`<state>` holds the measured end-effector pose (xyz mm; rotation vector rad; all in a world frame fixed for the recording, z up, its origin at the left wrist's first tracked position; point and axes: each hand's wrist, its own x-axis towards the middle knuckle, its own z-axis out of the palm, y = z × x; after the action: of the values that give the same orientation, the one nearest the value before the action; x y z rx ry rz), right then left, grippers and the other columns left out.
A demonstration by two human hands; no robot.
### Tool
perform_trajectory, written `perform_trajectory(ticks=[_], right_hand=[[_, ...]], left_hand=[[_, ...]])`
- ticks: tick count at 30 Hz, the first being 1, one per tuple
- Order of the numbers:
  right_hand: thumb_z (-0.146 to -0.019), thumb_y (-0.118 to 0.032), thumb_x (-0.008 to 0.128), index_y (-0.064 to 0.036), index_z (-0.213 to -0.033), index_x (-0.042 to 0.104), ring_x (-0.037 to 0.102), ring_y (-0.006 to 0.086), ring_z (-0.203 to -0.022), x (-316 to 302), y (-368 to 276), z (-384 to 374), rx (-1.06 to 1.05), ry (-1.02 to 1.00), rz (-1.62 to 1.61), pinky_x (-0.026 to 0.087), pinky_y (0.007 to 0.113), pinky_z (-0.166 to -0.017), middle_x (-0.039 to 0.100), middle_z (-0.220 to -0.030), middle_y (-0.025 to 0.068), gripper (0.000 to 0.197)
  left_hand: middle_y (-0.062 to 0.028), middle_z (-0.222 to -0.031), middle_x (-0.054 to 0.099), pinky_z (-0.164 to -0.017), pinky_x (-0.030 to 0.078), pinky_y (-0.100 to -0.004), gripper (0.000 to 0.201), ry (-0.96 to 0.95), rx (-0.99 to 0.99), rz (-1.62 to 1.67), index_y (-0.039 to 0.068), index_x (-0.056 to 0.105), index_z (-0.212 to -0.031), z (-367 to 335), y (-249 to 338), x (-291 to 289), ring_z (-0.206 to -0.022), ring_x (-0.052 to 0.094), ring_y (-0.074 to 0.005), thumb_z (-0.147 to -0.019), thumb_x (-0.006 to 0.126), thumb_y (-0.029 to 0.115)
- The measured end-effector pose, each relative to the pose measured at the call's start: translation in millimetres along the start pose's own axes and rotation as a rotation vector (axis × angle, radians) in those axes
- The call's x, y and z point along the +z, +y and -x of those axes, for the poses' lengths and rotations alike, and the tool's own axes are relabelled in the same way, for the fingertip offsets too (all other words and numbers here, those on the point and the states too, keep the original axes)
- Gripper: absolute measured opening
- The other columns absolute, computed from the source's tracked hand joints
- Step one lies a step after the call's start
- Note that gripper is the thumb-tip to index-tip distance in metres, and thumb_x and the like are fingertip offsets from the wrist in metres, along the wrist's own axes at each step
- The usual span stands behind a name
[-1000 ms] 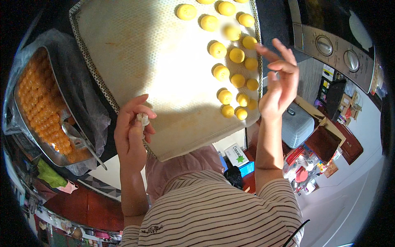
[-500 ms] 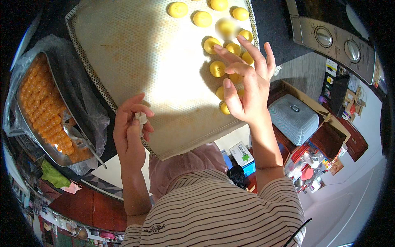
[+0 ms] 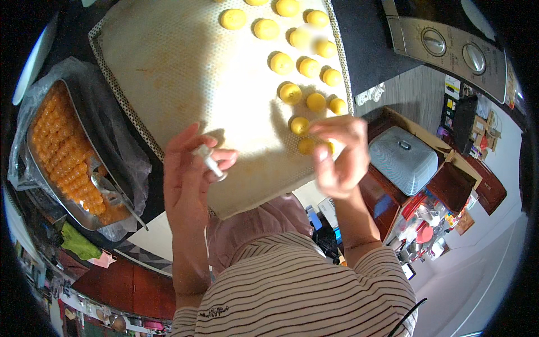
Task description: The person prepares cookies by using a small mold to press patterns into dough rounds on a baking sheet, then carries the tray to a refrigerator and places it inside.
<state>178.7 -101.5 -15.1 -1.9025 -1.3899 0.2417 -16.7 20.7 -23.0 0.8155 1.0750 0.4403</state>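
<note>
Small yellow dough balls (image 3: pixel 281 63) stand in rows along the right side of a pale, perforated-looking baking tray (image 3: pixel 168 73). Some, like the nearer dough ball (image 3: pixel 290 94), have a dent on top. My left hand (image 3: pixel 191 168) is by the tray's near left edge, its fingers closed around a small white plunger-like tool (image 3: pixel 210 163). My right hand (image 3: pixel 342 160) hovers at the tray's near right corner, thumb and fingers bent around the nearest dough balls (image 3: pixel 306 146). Motion smears those fingers, so whether they grip a ball is unclear.
To the left, a metal pan (image 3: pixel 115 194) in a plastic bag holds rows of orange balls (image 3: pixel 64 157) and a spoon (image 3: pixel 120 196). An appliance with two knobs (image 3: pixel 434 42) stands at the far right. A grey-blue lidded container (image 3: pixel 404 160) sits in a cardboard box.
My right hand has drawn nearer, from spread fingers over the middle dough balls to bent fingers at the near corner. My left hand has turned, tilting the white tool over the tray.
</note>
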Motion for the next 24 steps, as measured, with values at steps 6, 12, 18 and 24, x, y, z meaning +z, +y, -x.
perform_trajectory(ticks=[6, 12, 18, 24], right_hand=[[-0.071, -0.019, 0.08, -0.0006, -0.102, 0.068, 0.06, 0.0165, -0.066, 30, -42, 26, -0.03, -0.095, -0.099, 0.041, 0.029, -0.056, 0.068, -0.081, 0.0082, 0.038], [-0.073, -0.002, 0.071, 0.0021, -0.104, 0.068, 0.062, 0.0215, -0.071, 20, -50, 28, 0.27, 0.045, -0.333, 0.048, 0.031, -0.065, 0.067, -0.085, 0.0107, 0.032], [-0.078, -0.003, 0.069, 0.0028, -0.108, 0.066, 0.063, 0.0193, -0.079, 11, -54, 48, 0.453, -0.029, -0.422, 0.048, 0.029, -0.072, 0.068, -0.093, 0.0108, 0.03], [-0.095, -0.019, 0.053, 0.0016, -0.111, 0.061, 0.057, 0.0127, -0.081, 8, -53, 66, 0.997, 0.227, -2.035, 0.045, 0.03, -0.073, 0.065, -0.098, 0.0058, 0.027]], left_hand=[[-0.0123, -0.114, 0.053, -0.091, 0.048, -0.034, 0.045, -0.194, -0.339, 0.694, 0.004, 0.036, -0.139, 7, -12, 33, -0.118, 0.055, -0.0306, -0.095, 0.047, 0.008], [-0.0164, -0.129, 0.051, -0.097, 0.045, -0.035, 0.039, -0.387, -0.355, 0.796, 0.005, 0.038, -0.138, 16, -29, 39, -0.125, 0.049, -0.0278, -0.1, 0.043, 0.012], [-0.0161, -0.133, 0.053, -0.107, 0.037, -0.0373, 0.04, -0.426, -0.25, 0.528, -0.003, 0.044, -0.136, 31, -31, 41, -0.125, 0.049, -0.0227, -0.102, 0.042, 0.017], [-0.0182, -0.137, 0.05, -0.107, 0.036, -0.0339, 0.042, -0.551, 0.003, 0.068, -0.006, 0.04, -0.139, 47, -11, 44, -0.127, 0.048, -0.0218, -0.101, 0.044, 0.009]])
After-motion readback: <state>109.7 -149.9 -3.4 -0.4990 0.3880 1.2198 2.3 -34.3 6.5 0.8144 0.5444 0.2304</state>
